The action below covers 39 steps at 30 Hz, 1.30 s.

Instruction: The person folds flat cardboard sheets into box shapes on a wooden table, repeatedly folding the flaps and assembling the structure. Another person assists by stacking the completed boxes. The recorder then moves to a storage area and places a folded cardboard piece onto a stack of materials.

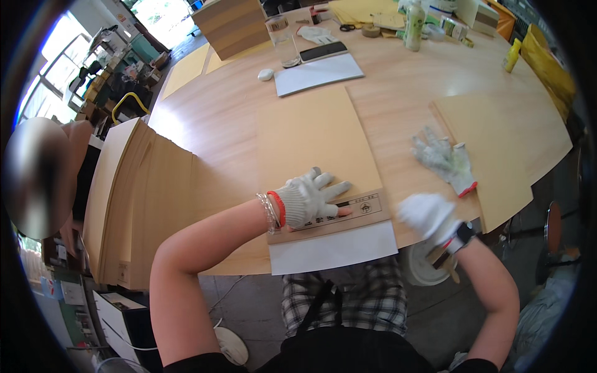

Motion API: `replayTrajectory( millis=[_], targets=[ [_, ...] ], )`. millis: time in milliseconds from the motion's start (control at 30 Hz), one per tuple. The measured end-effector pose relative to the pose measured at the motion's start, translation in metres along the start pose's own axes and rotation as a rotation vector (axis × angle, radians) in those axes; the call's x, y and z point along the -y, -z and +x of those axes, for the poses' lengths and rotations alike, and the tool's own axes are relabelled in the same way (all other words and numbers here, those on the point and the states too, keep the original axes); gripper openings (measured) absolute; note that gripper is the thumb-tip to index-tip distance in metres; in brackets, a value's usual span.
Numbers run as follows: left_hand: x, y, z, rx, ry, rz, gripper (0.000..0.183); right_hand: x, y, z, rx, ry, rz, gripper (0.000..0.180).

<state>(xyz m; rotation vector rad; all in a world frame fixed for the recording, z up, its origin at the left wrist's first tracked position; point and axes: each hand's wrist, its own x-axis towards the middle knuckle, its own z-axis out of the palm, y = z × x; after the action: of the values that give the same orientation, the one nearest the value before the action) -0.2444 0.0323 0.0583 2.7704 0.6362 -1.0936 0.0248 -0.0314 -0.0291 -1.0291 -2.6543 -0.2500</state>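
Observation:
My left hand (pixel 310 198), in a white knit glove with a red cuff, lies flat with fingers spread on a kraft paper sheet (pixel 317 140). A bare fingertip shows through the glove. Under the palm runs a brown strip (pixel 280 237) bearing printed writing and an emblem. A white sheet (pixel 333 254) sticks out from below it towards me. My right hand (pixel 429 217), gloved and blurred by motion, is right of the strip by the table edge. Its fingers look curled, but whether they hold anything cannot be made out.
A loose glove (pixel 445 161) lies beside a kraft stack (pixel 489 158) at right. Below the edge stands a white bucket (pixel 415 268) with a brush (pixel 438 256). A tall kraft stack (pixel 163 200) and a person (pixel 77 172) are at left. A glass jar (pixel 283 42), phone (pixel 324 51) and bottle (pixel 413 28) stand behind.

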Motion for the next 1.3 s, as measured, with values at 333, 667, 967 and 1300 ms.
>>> replayTrajectory(
  millis=[333,667,967,1300],
  targets=[
    [0.004,-0.058,-0.014,-0.652,0.141,0.236,0.043,-0.015,-0.05,0.068,-0.086,-0.941,0.748,0.056],
    [-0.088,-0.12,-0.009,-0.767,0.077,-3.134,0.033,-0.035,-0.032,0.094,0.153,-0.922,1.801,0.033],
    [-0.069,-0.073,-0.118,-1.106,0.535,-2.065,0.036,0.012,0.003,0.144,-0.349,-0.58,1.736,0.025],
    [-0.05,-0.137,-0.315,-2.337,0.91,-1.109,0.072,0.172,0.048,0.357,-0.243,-0.051,1.749,0.026]
  ],
)
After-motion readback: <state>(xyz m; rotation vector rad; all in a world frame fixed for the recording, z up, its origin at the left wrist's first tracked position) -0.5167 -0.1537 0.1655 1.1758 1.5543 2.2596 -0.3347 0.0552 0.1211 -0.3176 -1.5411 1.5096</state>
